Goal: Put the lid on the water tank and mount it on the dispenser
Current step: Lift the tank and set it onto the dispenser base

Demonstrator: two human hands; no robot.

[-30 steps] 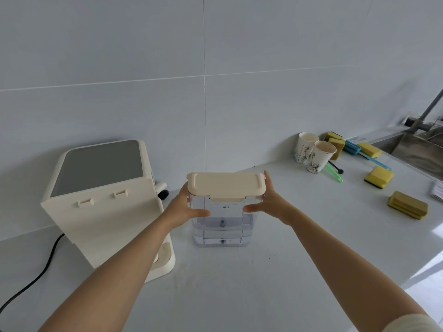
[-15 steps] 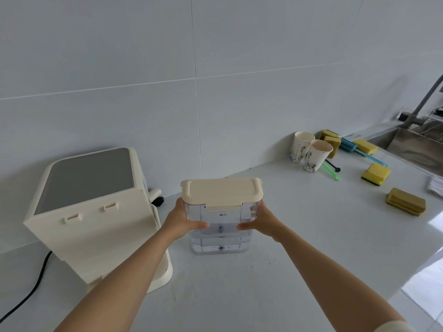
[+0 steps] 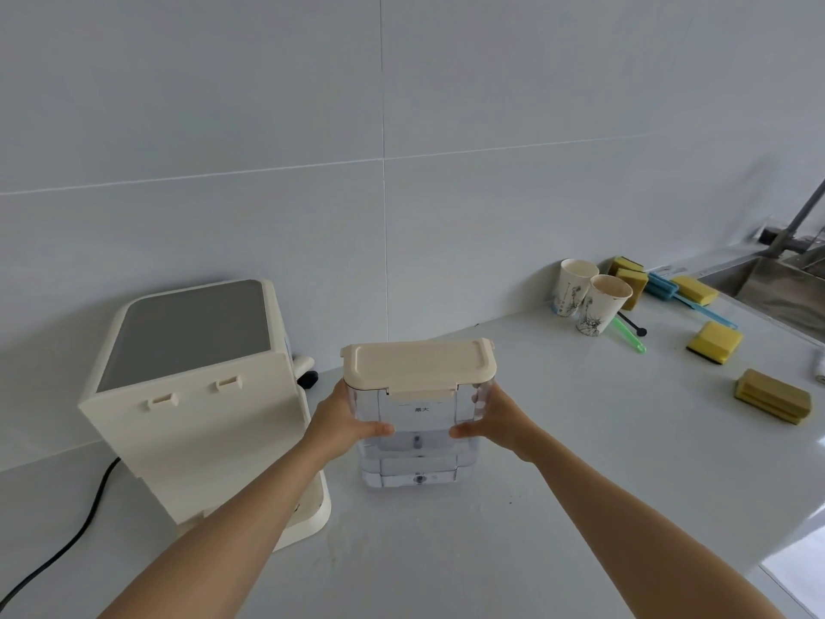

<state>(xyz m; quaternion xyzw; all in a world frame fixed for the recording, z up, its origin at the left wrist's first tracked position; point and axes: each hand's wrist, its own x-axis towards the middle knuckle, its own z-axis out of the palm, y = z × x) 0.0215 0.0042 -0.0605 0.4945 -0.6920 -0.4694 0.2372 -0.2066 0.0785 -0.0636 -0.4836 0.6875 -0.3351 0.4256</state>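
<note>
We grasp the tank with left hand and right hand; lifting could slosh water or miss the dispenser hooks.

I see the clear water tank upright with its cream lid seated flat on top, front latch down; whether its base touches the surface I cannot tell. The cream dispenser, grey-topped, stands just beside it toward the surface's left end, near the back edge, its rear mounting face with two small tabs turned toward me.
</note>
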